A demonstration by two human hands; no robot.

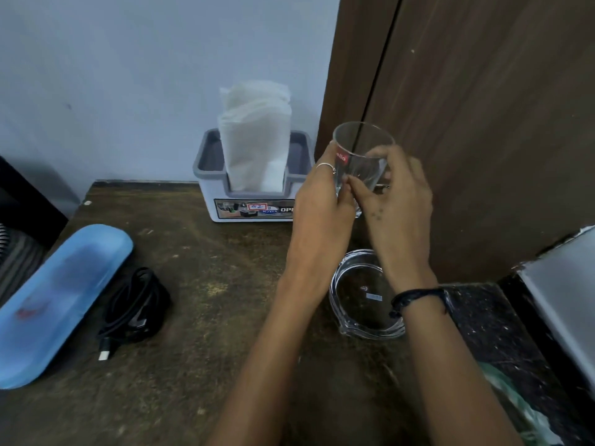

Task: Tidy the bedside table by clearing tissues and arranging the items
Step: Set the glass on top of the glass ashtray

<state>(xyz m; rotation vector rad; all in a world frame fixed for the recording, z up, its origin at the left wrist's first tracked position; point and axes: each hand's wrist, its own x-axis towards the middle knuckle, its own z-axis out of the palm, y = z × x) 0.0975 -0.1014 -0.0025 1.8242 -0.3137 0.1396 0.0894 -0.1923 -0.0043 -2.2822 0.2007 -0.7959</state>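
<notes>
Both hands hold a clear drinking glass (362, 156) in the air, right of frame centre: left hand (322, 201) wraps its left side, fingers curled, ring on one finger; right hand (397, 201) grips the right side and lower part, thumb on the front. Glass upright, slightly tilted, above a clear glass dish (367, 329) on the brown table (199, 284). Just left of the glass, a grey-white holder (209, 162) with white tissues (257, 136) standing in it, against the wall. Lower left: coiled black cable (135, 307), beside it a blue case (61, 297).
</notes>
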